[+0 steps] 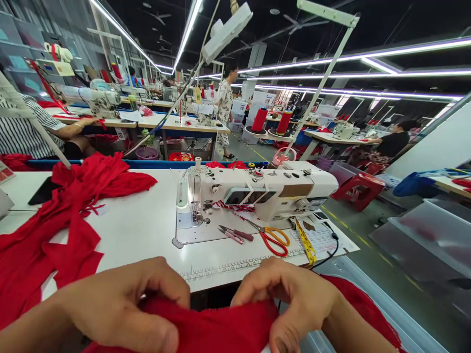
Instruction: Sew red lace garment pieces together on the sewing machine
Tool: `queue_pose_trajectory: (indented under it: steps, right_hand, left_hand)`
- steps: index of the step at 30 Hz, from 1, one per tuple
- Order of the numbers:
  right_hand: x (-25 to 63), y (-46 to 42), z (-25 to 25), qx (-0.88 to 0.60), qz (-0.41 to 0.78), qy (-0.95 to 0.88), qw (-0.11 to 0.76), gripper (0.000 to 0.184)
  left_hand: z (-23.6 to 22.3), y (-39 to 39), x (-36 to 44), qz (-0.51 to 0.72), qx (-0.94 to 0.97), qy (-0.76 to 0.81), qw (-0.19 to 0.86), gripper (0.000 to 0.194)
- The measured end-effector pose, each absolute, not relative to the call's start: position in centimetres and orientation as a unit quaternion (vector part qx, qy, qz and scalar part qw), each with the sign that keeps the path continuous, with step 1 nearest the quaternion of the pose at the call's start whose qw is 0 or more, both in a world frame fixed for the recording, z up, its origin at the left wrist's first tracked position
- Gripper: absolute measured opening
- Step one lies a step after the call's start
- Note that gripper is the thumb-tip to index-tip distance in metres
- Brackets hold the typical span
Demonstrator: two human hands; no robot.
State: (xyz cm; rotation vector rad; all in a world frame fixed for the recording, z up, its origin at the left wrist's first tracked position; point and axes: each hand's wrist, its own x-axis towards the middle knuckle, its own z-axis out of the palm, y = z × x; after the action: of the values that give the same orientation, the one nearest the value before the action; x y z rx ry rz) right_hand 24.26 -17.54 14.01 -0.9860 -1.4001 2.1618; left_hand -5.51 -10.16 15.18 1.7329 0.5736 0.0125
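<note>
A piece of red fabric [221, 326] is stretched between my two hands, low in front of the table's front edge. My left hand [125, 304] grips its left part between thumb and curled fingers. On the other side, my right hand [290, 299] pinches the fabric the same way. The fabric's lower part runs out of the picture. Beyond my hands stands a white sewing machine [257, 191] with its needle area at the left end. Red-and-orange-handled scissors [274, 241], a brown-handled pointed tool [243, 235] and small pink-handled snips [233, 237] lie before it.
A heap of red fabric [81, 215] covers the table's left side, beside a black flat object [44, 191]. A yellow tape measure [306, 242] and a paper sheet [327, 235] lie at the right. A clear plastic bin [353, 274] stands at right. Several people work at other machines.
</note>
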Motion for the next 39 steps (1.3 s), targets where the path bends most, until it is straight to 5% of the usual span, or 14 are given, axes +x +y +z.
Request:
queue_pose_trajectory:
  steps: [4,7,10,18,23,30,33,36,39]
  right_hand:
    - [26.3,-13.3,12.8,-0.322,0.768,-0.537,0.134,0.062]
    - [26.6,-8.9,10.2,-0.374,0.714,-0.583,0.102,0.059]
    - [25.9,-5.5,6.4,-0.477,0.645,-0.593,0.069,0.048]
    - [25.0,-3.2,3.0,-0.498,0.586,-0.635,0.070,0.028]
    - [24.5,-3.9,5.0,-0.515,0.479,-0.704,0.098,0.015]
    - [22.7,-6.3,6.7,-0.524,0.380,-0.744,0.167,0.034]
    - [22.4,-7.6,6.9,-0.531,0.329,-0.759,0.185,0.034]
    - [23.7,-9.1,8.1,-0.539,0.271,-0.789,0.119,0.035]
    - [26.2,-9.3,10.6,-0.522,0.282,-0.804,-0.036,0.036]
  left_hand:
    - [17.6,-6.7,-11.3,0.035,0.683,0.413,0.601,0.050]
    - [17.0,-1.2,-13.0,-0.078,0.740,0.425,0.515,0.049]
    - [12.9,2.8,-12.6,-0.084,0.833,0.460,0.296,0.032]
    - [2.5,-3.0,-6.0,0.106,0.896,0.406,0.148,0.036]
    - [2.4,-3.2,-6.0,0.155,0.905,0.347,0.193,0.024]
    - [1.5,-3.8,-5.8,0.103,0.925,0.308,0.198,0.012]
    - [2.1,-4.6,-5.3,0.121,0.906,0.295,0.278,0.004]
    - [5.0,-4.2,-6.3,0.084,0.845,0.293,0.439,0.010]
    - [8.6,-1.9,-8.1,-0.049,0.736,0.292,0.609,0.015]
